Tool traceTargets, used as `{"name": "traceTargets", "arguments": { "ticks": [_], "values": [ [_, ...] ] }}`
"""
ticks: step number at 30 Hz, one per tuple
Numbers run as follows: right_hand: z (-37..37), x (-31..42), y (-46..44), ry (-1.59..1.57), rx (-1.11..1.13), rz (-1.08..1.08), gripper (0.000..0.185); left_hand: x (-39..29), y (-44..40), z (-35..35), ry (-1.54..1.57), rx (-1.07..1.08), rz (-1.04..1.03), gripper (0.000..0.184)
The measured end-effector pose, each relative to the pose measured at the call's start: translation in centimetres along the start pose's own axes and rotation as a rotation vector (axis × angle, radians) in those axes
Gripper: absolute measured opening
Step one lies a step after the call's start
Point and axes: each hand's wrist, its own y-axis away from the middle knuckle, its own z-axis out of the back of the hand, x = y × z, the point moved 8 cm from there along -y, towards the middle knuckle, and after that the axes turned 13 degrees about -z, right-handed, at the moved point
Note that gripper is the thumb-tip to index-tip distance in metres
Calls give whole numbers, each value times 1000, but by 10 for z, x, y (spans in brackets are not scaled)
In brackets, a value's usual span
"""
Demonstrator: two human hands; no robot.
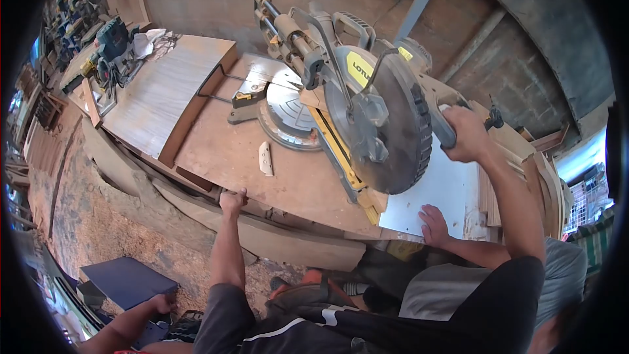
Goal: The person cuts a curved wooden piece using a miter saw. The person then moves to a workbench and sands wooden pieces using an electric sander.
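My right hand (464, 134) is wrapped round the handle of a miter saw (357, 78), whose head stands raised with its large toothed blade (393, 124) exposed. My left hand (233, 202) is closed over the front edge of the workbench (288, 190), thumb on top. To the right of the saw's yellow-edged fence lies a white panel (419, 200), partly hidden under the blade. A co-worker's hand (434, 225) rests flat on that panel, below my right arm. A small pale wood offcut (265, 158) lies on the bench in front of the round saw base (291, 111).
A wooden box-like platform (170, 85) stands left of the saw, with power tools (113, 42) at its far end. At lower left, another person's hand (162, 303) is beside a dark blue panel (128, 282). Sawdust covers the floor (124, 216). Stacked boards (534, 183) stand at right.
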Motion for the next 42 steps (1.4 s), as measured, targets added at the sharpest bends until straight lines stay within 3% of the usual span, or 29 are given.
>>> {"name": "traceTargets", "arguments": {
  "ticks": [12, 17, 32, 42],
  "values": [
    [-66, 5, -8, -13, -118, 100, 35, 21, -15, -2, 63, 91, -71, 34],
    [-61, 19, -41, -7, -136, 96, 36, 17, -11, -3, 160, 77, -57, 36],
    [-51, 36, -105, -17, -155, 88, 36, 22, -18, -4, 46, 76, -70, 33],
    [-12, 37, -121, -56, -55, 65, 35, 37, -18, -7, 133, 16, 82, 31]
  ]
}}
